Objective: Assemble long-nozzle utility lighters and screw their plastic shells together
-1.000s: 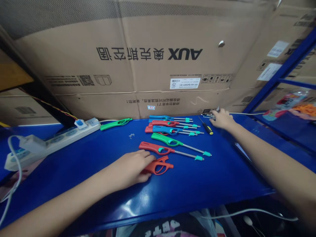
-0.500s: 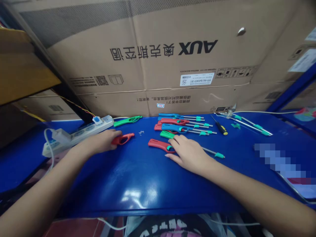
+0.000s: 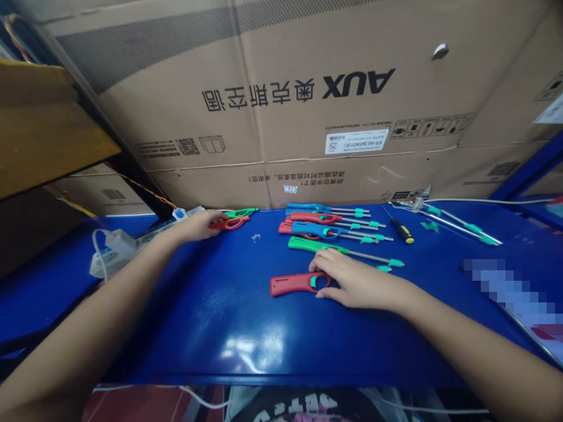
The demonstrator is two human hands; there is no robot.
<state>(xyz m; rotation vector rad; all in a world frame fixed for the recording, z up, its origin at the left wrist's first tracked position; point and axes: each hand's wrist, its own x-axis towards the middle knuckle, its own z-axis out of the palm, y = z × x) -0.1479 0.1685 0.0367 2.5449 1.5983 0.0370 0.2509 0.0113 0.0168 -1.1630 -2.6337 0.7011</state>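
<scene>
At the back left, my left hand (image 3: 203, 225) is closed on an orange-red lighter casing (image 3: 235, 223), beside a green casing (image 3: 243, 213) that lies against the carton. My right hand (image 3: 347, 275) pinches a red long-nosed lighter (image 3: 292, 284) with a teal trigger around its finger loop; the hand hides its front part. Just behind, a green lighter (image 3: 310, 245) with a metal rod lies on the blue table (image 3: 211, 328). Farther back are red lighters (image 3: 319, 218) and blue lighters (image 3: 314, 228), their rods pointing right with teal pieces on them.
A white power strip (image 3: 99, 266) with plugs runs along the left. Tiny pale bits (image 3: 255, 237) lie mid-table. To the right are a screwdriver (image 3: 401, 230), loose metal rods (image 3: 453, 221) with teal pieces, and a blurred-out device (image 3: 514, 305). A large carton (image 3: 272, 135) stands behind.
My right hand has drawn the red lighter toward me, away from the green one. My left hand has carried the orange-red casing back, next to the green casing. The view has shifted slightly.
</scene>
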